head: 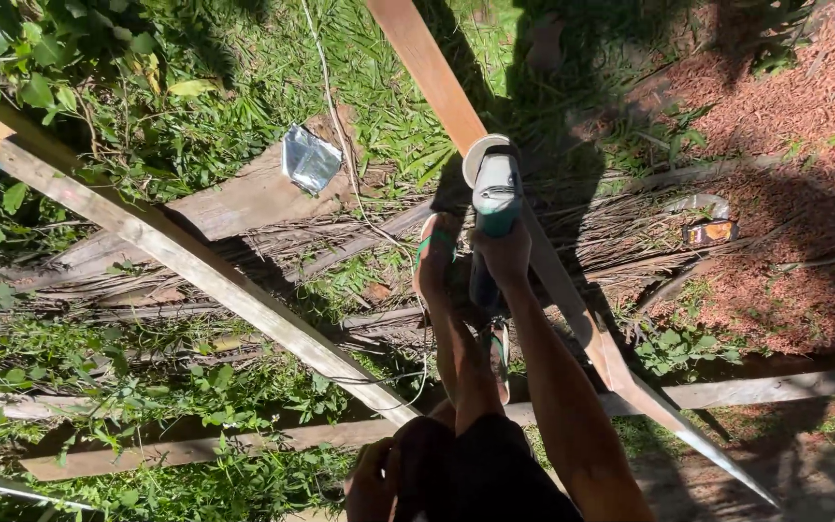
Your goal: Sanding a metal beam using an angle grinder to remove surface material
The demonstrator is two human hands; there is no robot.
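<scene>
Ground: reddish mulch at upper right, grass and leafy weeds across the top and left, all in hard sun and deep shadow.
Long plank: pale timber running from the left edge down to lower centre, tilted, lying over old grey boards.
Worked plank: tan strip running from top centre to lower right, tapering to a sharp point at the lower right corner.
Low rail: weathered board crossing the bottom of the frame, passing under both planks.
Angle grinder: green and grey body, round disc at its upper end, resting against the worked plank at centre.
Right hand: wrapped tight around the grinder's body just below the head, forearm reaching up from the bottom edge.
Left hand: at bottom centre, in shadow by the dark shorts; grip cannot be told.
Foot: in a green-strapped sandal, just left of the grinder.
Foil scrap: shiny, on a board at upper centre-left.
Small packet: orange and dark, on the mulch at right.
</scene>
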